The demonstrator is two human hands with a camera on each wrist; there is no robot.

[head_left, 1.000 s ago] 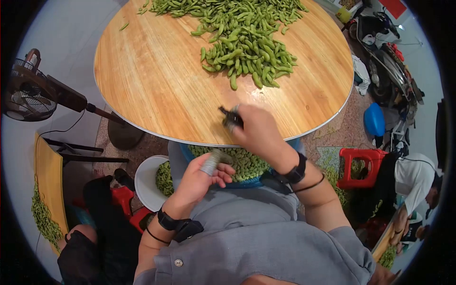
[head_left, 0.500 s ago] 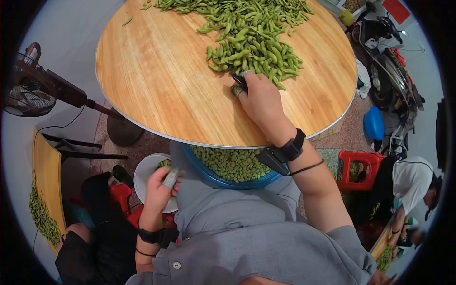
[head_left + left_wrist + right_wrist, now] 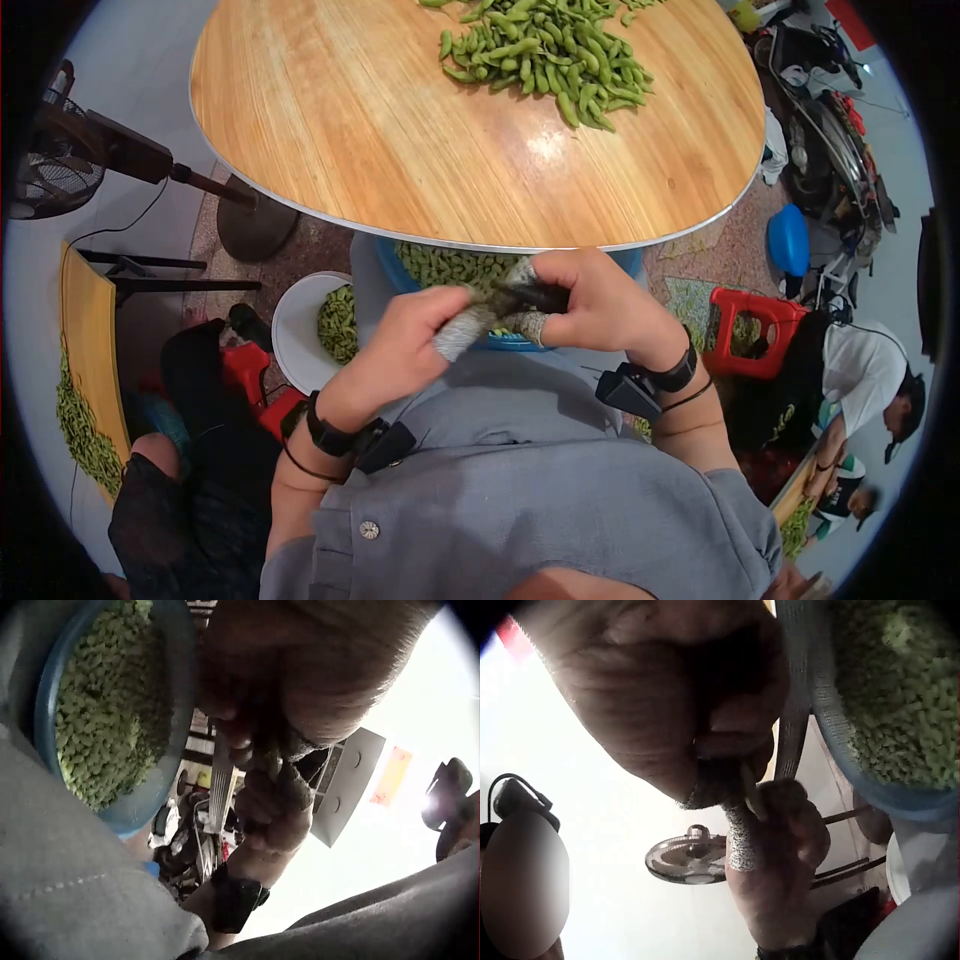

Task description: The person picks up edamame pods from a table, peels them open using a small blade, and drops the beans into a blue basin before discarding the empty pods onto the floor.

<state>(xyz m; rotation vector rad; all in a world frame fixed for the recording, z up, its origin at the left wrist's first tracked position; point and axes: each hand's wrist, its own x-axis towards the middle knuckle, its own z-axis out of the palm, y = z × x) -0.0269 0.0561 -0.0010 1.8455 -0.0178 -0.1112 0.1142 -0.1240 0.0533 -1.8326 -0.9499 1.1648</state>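
Note:
Both hands meet over the blue basin [image 3: 46,712] of shelled green beans [image 3: 900,697] in front of the table. My left hand [image 3: 400,345], its thumb wrapped in silver-grey tape, pinches a green bean pod [image 3: 750,791] that shows between the hands in the right wrist view. Opposite it, my right hand [image 3: 610,310] grips a small black tool [image 3: 540,296], mostly hidden by the fingers and partly blurred. Its thumb and forefinger carry the same tape. The fingertips of the two hands come together at the pod in both wrist views.
A heap of bean pods [image 3: 560,60] lies on the round wooden table [image 3: 350,130]. Left of my legs stands a white bucket [image 3: 300,325] with pods in it. A standing fan [image 3: 70,160] is at the left, a red stool [image 3: 755,335] at the right, near another person [image 3: 870,370].
My right hand went forward to the pod heap, then came back over the basin. The left hand moved out over the white bucket, then returned to meet it. The head view has tipped downward.

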